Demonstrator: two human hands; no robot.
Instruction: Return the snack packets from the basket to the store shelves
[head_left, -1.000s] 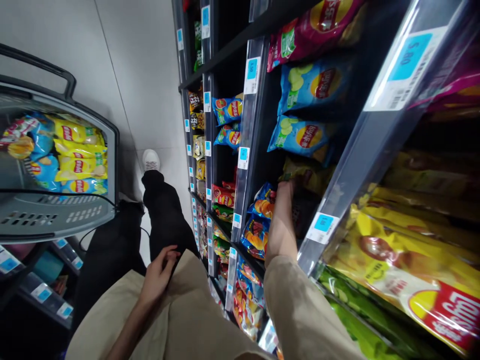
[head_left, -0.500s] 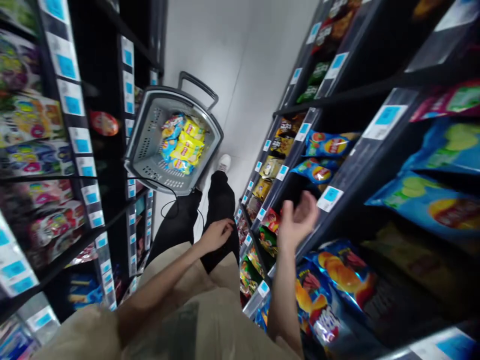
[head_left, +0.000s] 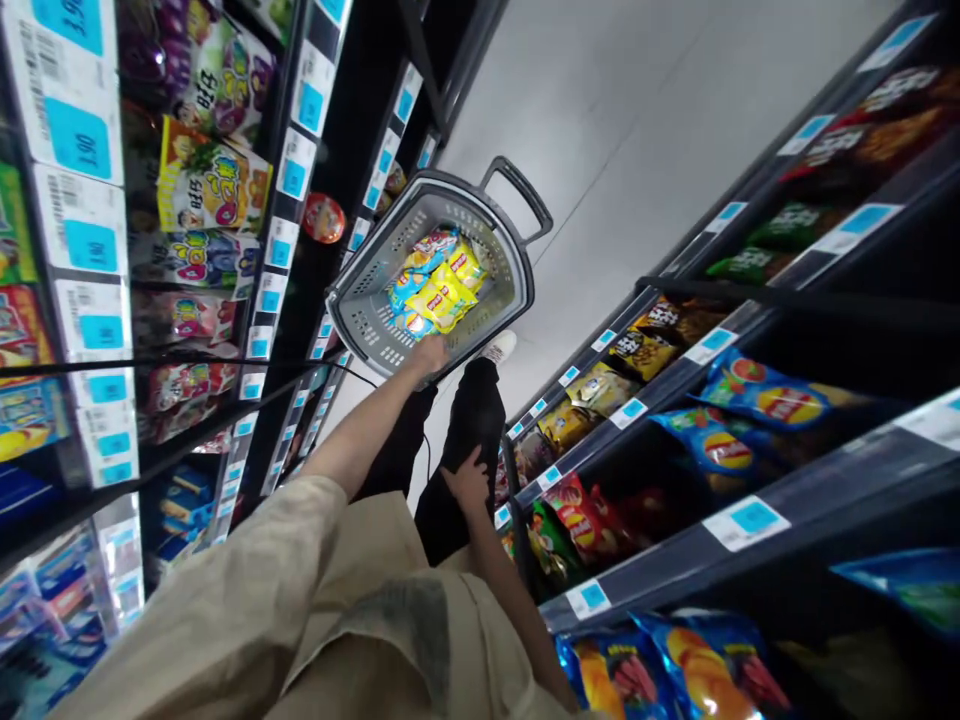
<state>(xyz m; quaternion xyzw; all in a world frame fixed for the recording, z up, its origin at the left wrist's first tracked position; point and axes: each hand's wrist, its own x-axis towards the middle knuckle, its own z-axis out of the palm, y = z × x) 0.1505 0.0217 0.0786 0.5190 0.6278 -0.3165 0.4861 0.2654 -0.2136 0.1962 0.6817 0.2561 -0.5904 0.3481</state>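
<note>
A grey plastic shopping basket [head_left: 360, 335] with slotted walls stands on the floor ahead of my feet, its handle [head_left: 536, 205] folded out to the far right. Inside lie several snack bags: yellow chip bags [head_left: 442, 298] on the right, blue chip bags [head_left: 401, 290] on the left. My left hand [head_left: 430, 354] reaches over the basket's near edge, close to the yellow bags; its fingers are blurred, and I cannot tell if it touches anything. Against my black trouser leg near the knee, my right hand [head_left: 469, 482] lies with fingers spread, holding nothing.
Dark shelves with price labels line both sides of the narrow aisle. Candy bags [head_left: 217, 185] hang on the left; red chip bags [head_left: 585, 515] and blue chip bags [head_left: 780, 400] fill the right. A thin black cable [head_left: 187, 364] crosses the left. Grey floor [head_left: 600, 130] extends beyond the basket.
My left hand has moved from my leg forward to the basket. My right hand has drawn back from the right shelf to my leg. The view has shifted, with the basket now further right.
</note>
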